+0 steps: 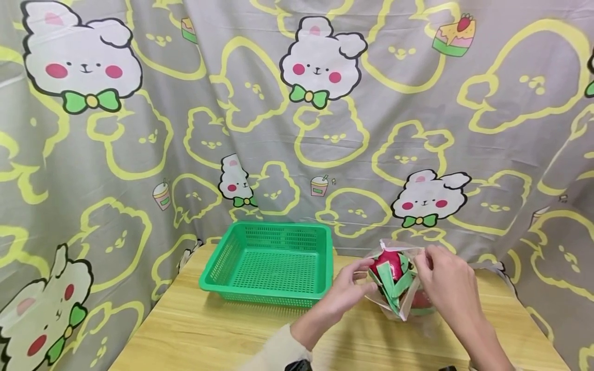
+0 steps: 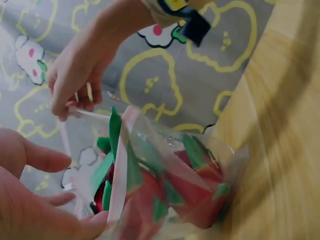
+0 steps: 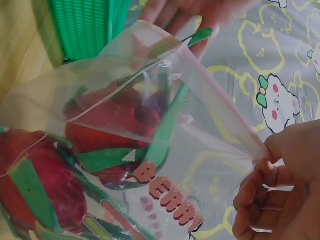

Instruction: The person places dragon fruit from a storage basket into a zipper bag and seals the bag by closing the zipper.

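Reckon the clock from the middle of the wooden tabletop, with twelve o'clock away from the person. The green rectangular perforated plastic basket sits at ten o'clock on the tabletop. The clear plastic bag with a pale pink seal is at two, with red rounded fruit shapes with green fabric leaves in it. The bare left hand is at the bag's nine, between basket and bag; the bare right hand is at its three, touching its edge. A grey, yellow-patterned cloth curtain hangs behind, at twelve.
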Demonstrator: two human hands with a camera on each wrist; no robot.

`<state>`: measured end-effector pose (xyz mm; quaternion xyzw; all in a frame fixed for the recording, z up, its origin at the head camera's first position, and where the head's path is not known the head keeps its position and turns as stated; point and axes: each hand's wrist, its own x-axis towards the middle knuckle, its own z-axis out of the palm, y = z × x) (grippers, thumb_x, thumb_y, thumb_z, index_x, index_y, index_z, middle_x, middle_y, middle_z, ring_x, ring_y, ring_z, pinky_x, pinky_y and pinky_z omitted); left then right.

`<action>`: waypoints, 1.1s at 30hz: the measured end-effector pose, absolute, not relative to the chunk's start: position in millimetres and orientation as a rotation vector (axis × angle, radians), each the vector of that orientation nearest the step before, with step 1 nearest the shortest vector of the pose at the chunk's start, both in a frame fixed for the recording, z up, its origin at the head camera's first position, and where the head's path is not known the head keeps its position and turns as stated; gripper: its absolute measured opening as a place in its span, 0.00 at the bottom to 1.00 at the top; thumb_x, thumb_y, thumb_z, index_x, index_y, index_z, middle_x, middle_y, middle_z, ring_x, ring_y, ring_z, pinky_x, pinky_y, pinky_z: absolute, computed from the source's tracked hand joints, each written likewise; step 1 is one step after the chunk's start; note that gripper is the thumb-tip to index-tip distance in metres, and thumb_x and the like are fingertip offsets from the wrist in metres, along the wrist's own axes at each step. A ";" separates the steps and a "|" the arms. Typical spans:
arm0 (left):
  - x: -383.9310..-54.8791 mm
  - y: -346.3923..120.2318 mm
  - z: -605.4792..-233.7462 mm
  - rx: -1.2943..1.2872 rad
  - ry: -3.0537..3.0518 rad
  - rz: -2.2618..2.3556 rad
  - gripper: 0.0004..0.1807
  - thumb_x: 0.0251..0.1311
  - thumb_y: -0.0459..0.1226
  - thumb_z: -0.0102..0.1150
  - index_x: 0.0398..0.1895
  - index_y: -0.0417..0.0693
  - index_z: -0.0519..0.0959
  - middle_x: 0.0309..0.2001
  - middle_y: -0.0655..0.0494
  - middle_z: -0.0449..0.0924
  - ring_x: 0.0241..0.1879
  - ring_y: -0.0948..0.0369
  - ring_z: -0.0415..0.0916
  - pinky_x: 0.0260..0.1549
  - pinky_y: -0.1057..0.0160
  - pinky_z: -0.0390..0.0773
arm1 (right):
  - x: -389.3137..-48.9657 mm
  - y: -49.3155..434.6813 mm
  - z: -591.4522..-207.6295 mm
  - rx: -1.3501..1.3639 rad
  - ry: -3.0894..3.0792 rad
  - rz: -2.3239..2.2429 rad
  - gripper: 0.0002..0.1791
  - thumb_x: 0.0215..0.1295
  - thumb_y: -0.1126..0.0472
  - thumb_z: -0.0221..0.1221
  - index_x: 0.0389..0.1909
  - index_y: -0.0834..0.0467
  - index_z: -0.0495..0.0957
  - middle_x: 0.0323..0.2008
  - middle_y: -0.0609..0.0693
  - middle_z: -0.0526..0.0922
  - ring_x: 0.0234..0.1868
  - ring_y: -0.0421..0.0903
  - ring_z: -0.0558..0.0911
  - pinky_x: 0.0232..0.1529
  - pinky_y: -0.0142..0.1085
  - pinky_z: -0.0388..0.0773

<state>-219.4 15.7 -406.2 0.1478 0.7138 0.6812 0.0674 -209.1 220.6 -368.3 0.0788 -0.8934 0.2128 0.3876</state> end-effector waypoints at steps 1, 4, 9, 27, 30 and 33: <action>-214.7 12.7 -409.6 0.423 2.180 2.096 0.27 0.58 0.29 0.63 0.64 0.40 0.75 0.59 0.45 0.74 0.59 0.45 0.70 0.55 0.52 0.75 | -209.4 219.3 -367.5 0.191 -2.282 0.544 0.21 0.66 0.66 0.55 0.15 0.51 0.61 0.15 0.45 0.61 0.18 0.46 0.61 0.20 0.39 0.56; -200.9 8.2 -422.6 0.286 2.137 2.257 0.24 0.59 0.30 0.65 0.59 0.39 0.73 0.50 0.46 0.71 0.48 0.53 0.70 0.45 0.57 0.75 | -210.2 214.7 -365.6 0.166 -2.297 0.546 0.21 0.67 0.66 0.54 0.14 0.52 0.61 0.15 0.46 0.60 0.18 0.46 0.60 0.20 0.39 0.56; -188.2 19.0 -445.9 0.086 1.727 2.359 0.14 0.68 0.39 0.63 0.47 0.40 0.73 0.42 0.49 0.71 0.39 0.58 0.71 0.39 0.53 0.85 | -207.5 209.1 -364.3 0.132 -2.291 0.549 0.22 0.66 0.66 0.53 0.13 0.52 0.60 0.14 0.46 0.59 0.17 0.46 0.60 0.20 0.40 0.56; -193.8 38.1 -446.7 0.319 1.789 2.344 0.04 0.58 0.22 0.51 0.29 0.36 0.74 0.37 0.49 0.77 0.25 0.58 0.80 0.26 0.60 0.86 | -193.6 206.5 -350.1 0.127 -2.519 0.439 0.12 0.58 0.63 0.59 0.43 0.59 0.73 0.33 0.61 0.78 0.28 0.59 0.76 0.17 0.49 0.68; -193.3 34.3 -445.7 0.470 1.960 2.232 0.09 0.54 0.21 0.52 0.24 0.40 0.68 0.30 0.56 0.76 0.23 0.66 0.76 0.24 0.66 0.82 | -199.5 203.7 -345.1 0.205 -2.556 0.355 0.11 0.55 0.66 0.60 0.40 0.60 0.75 0.35 0.64 0.77 0.32 0.61 0.76 0.18 0.52 0.70; -192.7 29.4 -446.3 0.738 2.321 1.978 0.11 0.51 0.23 0.55 0.22 0.45 0.67 0.25 0.63 0.71 0.25 0.75 0.69 0.24 0.75 0.74 | -208.6 200.4 -340.6 0.276 -2.598 0.258 0.08 0.53 0.67 0.62 0.32 0.60 0.73 0.29 0.60 0.73 0.26 0.58 0.73 0.18 0.50 0.69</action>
